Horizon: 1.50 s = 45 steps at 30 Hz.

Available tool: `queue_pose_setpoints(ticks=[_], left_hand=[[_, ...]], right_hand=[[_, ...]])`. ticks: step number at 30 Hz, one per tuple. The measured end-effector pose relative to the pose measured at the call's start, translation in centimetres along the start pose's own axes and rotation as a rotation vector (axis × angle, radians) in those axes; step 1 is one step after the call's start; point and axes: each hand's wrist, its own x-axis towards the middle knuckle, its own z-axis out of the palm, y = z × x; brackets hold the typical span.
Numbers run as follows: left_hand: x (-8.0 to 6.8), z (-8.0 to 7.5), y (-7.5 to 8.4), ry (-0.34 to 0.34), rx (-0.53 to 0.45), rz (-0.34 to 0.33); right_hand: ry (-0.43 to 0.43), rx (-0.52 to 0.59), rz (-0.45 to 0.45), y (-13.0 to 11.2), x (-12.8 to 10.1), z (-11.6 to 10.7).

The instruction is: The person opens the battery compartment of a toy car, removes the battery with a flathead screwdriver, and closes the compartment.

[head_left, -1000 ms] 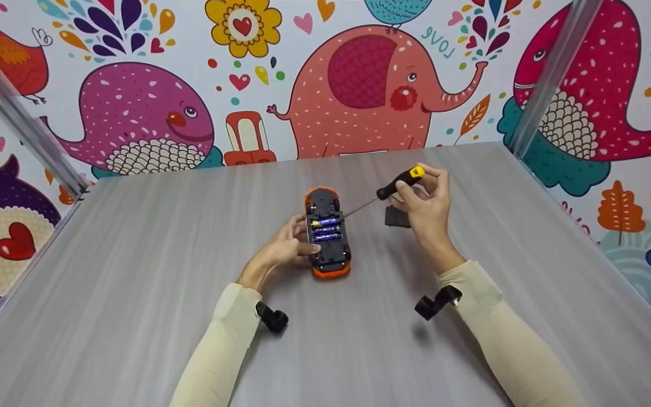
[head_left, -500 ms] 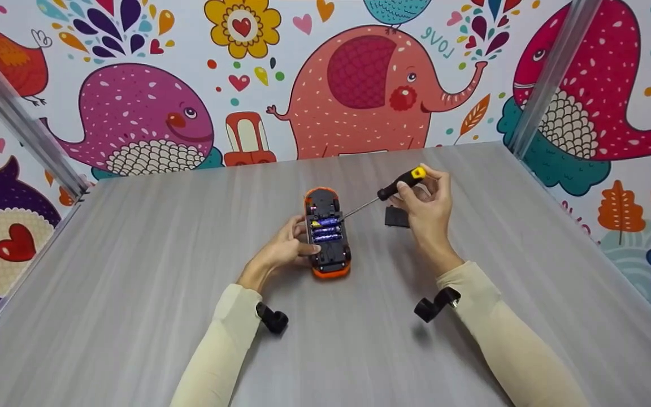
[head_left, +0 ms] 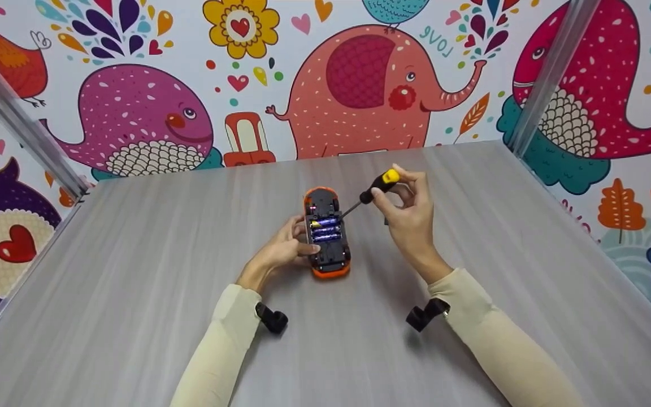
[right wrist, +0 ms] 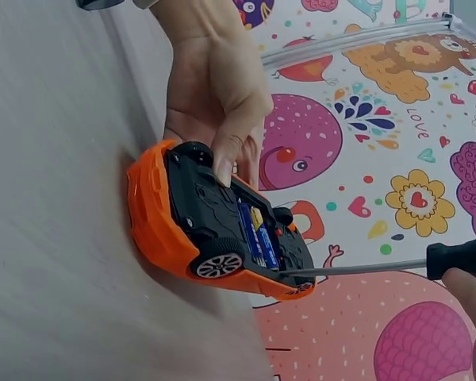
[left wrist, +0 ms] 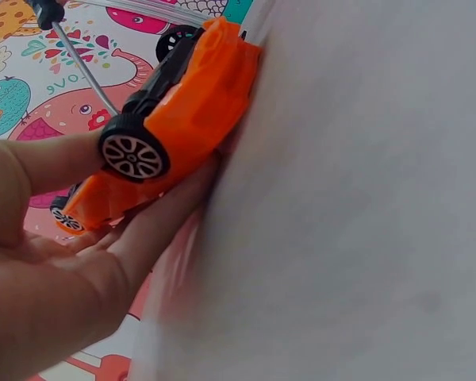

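Left hand [head_left: 280, 249] is nearest, fingers and thumb curled round the left flank of the toy car [head_left: 326, 232], steadying it upside down on the table [head_left: 133, 294]. The car's long axis runs straight away from the person, with the batteries [head_left: 325, 229] exposed mid-chassis. Right hand [head_left: 407, 212], beyond and to the car's right, pinches the screwdriver [head_left: 373, 189] by its handle. The shaft slants down-left, its tip at the car's far right edge, beside the battery bay.

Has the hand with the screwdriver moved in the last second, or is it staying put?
Yes. The right hand with the screwdriver has shifted left, closer to the upturned toy car, which lies where it was, and now covers the small black piece on the table.
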Motion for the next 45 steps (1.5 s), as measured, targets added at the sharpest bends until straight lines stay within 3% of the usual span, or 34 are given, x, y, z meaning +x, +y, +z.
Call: queue_pose_setpoints(ticks=[16,19,28,33,45], left_hand=[[-0.1,-0.2,-0.2,-0.02,-0.017,0.011],[-0.1,0.0,-0.1,-0.009,-0.013,0.005],[0.0,1.3,0.6,-0.064,-0.01,-0.025],[0.0,0.9,0.5,-0.044,-0.019,-0.03],[0.0,0.6,0.1,-0.083,-0.06,-0.043]], right_hand=[[0.187,0.161,0.23,2.2,1.3,-2.0],[0.203,0.164,0.225,2.5,1.3,-2.0],[0.108,0.127,0.197,2.0,0.9,-0.9],[0.129,0.128,0.18,1.5,1.3,-1.5],[0.138,0.122,0.19,1.2,1.9,-2.4]])
